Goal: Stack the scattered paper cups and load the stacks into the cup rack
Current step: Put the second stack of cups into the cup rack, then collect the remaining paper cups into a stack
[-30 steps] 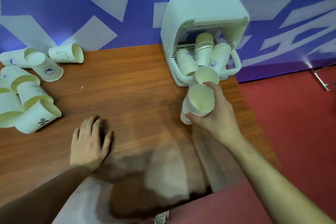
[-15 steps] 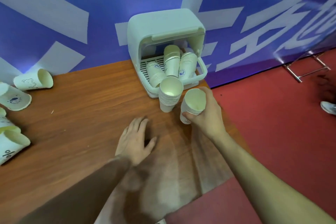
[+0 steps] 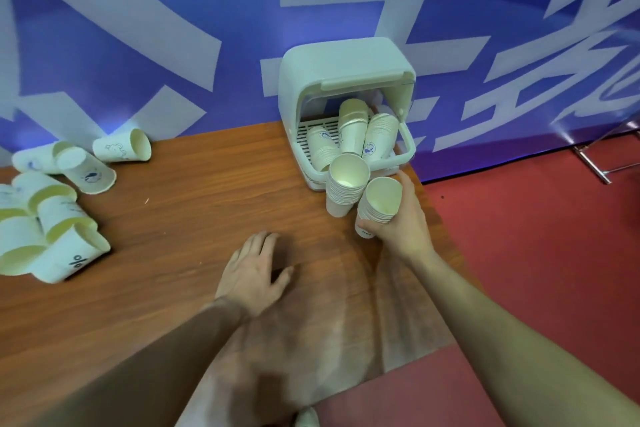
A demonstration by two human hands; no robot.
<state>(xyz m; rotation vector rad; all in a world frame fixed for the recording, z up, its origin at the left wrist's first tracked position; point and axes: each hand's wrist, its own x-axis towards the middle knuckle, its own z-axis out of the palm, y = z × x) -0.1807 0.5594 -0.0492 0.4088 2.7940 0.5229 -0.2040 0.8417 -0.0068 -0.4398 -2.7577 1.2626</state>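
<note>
Wooden table [image 3: 194,218], wide and brown, under both hands; far edge against the blue banner wall [image 3: 138,45], right edge just past the right hand, red floor [image 3: 536,270] beyond it. White cup rack [image 3: 346,80] directly ahead of the right hand, lid up, mouth open toward the hands, three cup stacks [image 3: 351,130] leaning inside on the slatted tray. Loose paper cups [image 3: 52,218] far out to the left of the left hand, lying on their sides, several already nested in short runs.

Free-standing stack [image 3: 343,187] upright on the table, just left of the right hand and right before the rack's front lip. Held stack [image 3: 379,208] tilted, mouth up, wrapped by the right hand [image 3: 401,229] low around its base; possibly touching the free stack, hard to tell from here. Left hand [image 3: 252,270] flat on the table, fingers spread and relaxed, holding nothing.

Judged step: loading the held stack into the rack. Best done by lifting clear of the front lip and the standing stack, then leaning it into the gap beside the right-hand stack inside. Little room there: lid overhead, handle rail across the front, table corner close on the right. Plenty of open board to the left for gathering more.
</note>
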